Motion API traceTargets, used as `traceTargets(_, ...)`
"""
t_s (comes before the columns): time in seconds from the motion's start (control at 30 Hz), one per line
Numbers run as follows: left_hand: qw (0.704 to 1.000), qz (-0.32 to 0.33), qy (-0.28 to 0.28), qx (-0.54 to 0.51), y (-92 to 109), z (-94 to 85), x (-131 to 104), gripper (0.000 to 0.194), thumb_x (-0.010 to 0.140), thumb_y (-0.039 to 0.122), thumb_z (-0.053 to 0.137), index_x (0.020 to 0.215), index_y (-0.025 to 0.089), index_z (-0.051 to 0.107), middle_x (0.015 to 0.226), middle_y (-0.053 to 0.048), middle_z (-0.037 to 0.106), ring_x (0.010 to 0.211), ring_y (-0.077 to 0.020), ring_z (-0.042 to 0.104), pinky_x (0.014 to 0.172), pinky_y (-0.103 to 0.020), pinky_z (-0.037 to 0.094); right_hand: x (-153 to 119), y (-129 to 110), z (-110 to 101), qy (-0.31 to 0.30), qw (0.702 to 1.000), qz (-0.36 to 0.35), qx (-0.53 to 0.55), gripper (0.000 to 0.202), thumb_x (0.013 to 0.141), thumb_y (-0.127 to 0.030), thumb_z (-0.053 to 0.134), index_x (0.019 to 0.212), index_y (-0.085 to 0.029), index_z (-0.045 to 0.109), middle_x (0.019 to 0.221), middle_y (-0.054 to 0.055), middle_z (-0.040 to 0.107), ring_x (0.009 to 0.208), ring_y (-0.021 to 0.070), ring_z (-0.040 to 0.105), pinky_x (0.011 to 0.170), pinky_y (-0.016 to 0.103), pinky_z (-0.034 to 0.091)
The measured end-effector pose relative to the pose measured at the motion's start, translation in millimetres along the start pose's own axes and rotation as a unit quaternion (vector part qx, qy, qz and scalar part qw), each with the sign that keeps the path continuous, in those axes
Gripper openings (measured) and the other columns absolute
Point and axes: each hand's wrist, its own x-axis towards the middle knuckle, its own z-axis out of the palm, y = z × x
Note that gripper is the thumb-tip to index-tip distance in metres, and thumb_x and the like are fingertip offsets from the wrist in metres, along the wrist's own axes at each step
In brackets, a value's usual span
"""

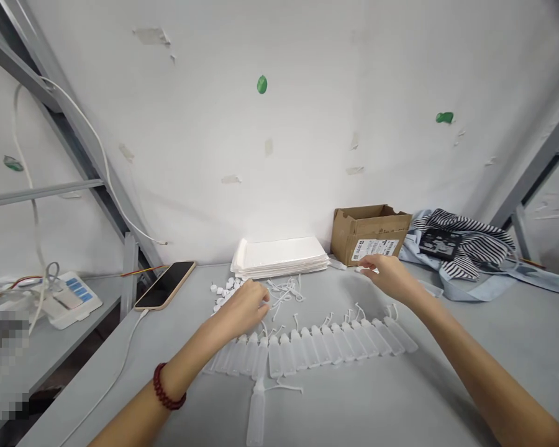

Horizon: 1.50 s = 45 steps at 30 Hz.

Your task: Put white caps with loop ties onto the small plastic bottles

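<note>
Reaching over the small parts, both hands away from the bottle bodies

Clock directions run from the middle of the bottle row, with twelve pointing to the wall. The left hand [243, 305] hovers at ten o'clock, fingers curled, beside the loose white caps [220, 290]; its fingertips are hidden, so whether they are apart or gripping cannot be told. The right hand [390, 276] reaches to one o'clock, in front of the cardboard box [347, 239]. A small white piece [359, 269] shows at its fingertips, but whether they are clamped on it is unclear.

The translucent bottles [310, 347] lie side by side on the table [354, 410], thin white strips at many of their necks. A single bottle [256, 417] lies nearer the person at seven o'clock. Loose white strips [286, 290] lie tangled at eleven, before the white stack [282, 253].

The step in hand looks like handling small parts. A next move here would call for a fine pinch and care not to snag the strips.
</note>
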Motion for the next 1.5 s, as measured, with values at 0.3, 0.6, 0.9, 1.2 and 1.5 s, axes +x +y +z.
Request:
traceTargets(0.3,1.0,0.002,-0.005,0.004,-10.6,10.8,-1.5,0.016,0.075,0.015,0.048,0.069,0.017,0.062,0.08,-0.008,0.065,0.088,-0.0236,0.057,0.076,-0.031,0.044,7.0,34.8,3.6,0.004,0.996,0.047,-0.075,0.029,0.081,-0.009,0.049,0.102,-0.011,0.068,0.107,0.019,0.068,0.101,0.033,0.061,0.077,0.038,0.044)
traceTargets(0.6,0.999,0.016,0.034,-0.027,-14.9,1.4,-8.3,0.017,0.081,0.018,0.042,0.076,0.018,0.059,0.085,-0.006,0.063,0.089,-0.0216,0.054,0.079,-0.033,0.044,24.2,-2.8,27.5,-0.003,0.993,-0.11,-0.046,0.036,0.089,-0.008,0.039,0.108,-0.019,0.068,0.113,0.012,0.067,0.105,0.0251,0.059,0.086,0.034,0.043)
traceTargets(0.9,0.994,0.003,0.062,-0.089,-9.8,-9.1,-13.1,0.02,0.083,0.027,0.044,0.076,0.019,0.062,0.085,-0.004,0.066,0.089,-0.0216,0.056,0.081,-0.034,0.042,27.2,-5.6,45.1,-0.031,0.985,-0.169,-0.027,0.034,0.088,-0.01,0.042,0.115,-0.016,0.062,0.12,0.01,0.064,0.103,0.0255,0.056,0.086,0.033,0.044)
traceTargets(1.2,0.978,-0.042,0.086,-0.186,0.9,-22.9,-27.1,0.025,0.085,0.036,0.049,0.079,0.018,0.066,0.084,-0.001,0.066,0.072,-0.0165,0.053,0.064,-0.026,0.038,19.4,-8.2,48.1,-0.044,0.988,-0.143,-0.04,0.033,0.087,-0.007,0.04,0.104,-0.011,0.068,0.108,0.015,0.067,0.094,0.027,0.059,0.086,0.037,0.041)
traceTargets(1.5,0.935,-0.07,0.075,-0.34,6.2,-23.7,-29.1,0.025,0.08,0.041,0.06,0.077,0.018,0.065,0.077,-0.001,0.063,0.065,-0.0128,0.044,0.061,-0.026,0.034,9.7,-4.3,23.9,-0.014,0.996,-0.09,-0.013,0.025,0.08,-0.016,0.053,0.103,-0.019,0.063,0.089,0.01,0.07,0.092,0.0276,0.059,0.072,0.032,0.043)
